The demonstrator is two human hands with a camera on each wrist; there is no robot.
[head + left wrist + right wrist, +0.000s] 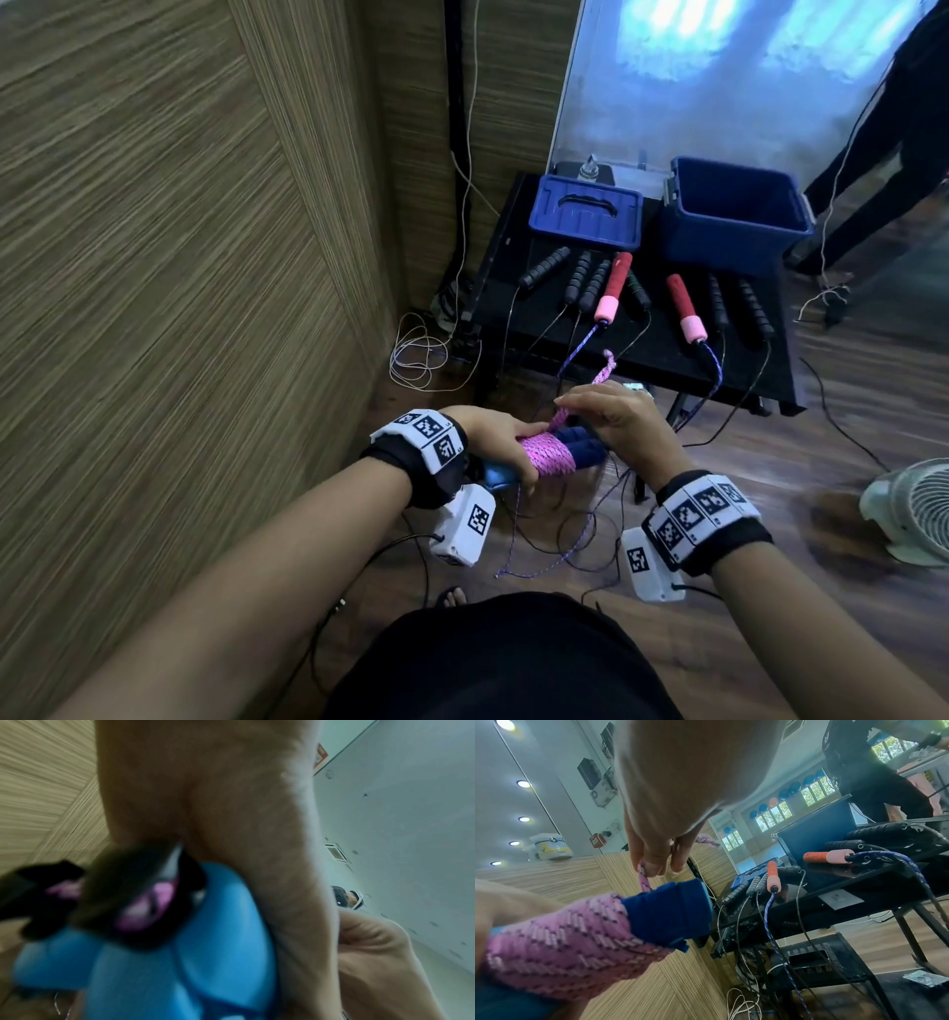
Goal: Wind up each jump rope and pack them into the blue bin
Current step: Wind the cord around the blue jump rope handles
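My left hand (506, 444) grips a pair of blue jump-rope handles (575, 447) with pink rope (702, 457) wound tightly round them. The handles' light blue ends (210, 953) fill the left wrist view. My right hand (611, 419) pinches the loose pink rope end (643, 880), which sticks up in a loop (607, 366) above the bundle (559, 939). The open blue bin (734, 213) stands at the back right of a black table (657, 354), with its lid (585, 213) lying to the left. Red-and-pink handles (613, 285) and several black handles (544, 267) lie on the table, ropes hanging off the front.
A wood-grain wall (179, 257) closes the left side. Thin ropes and cables (560, 534) trail on the wooden floor under my hands. A white fan (914, 514) stands at the right. Another person's dark legs (904, 128) are behind the table, at a mirror.
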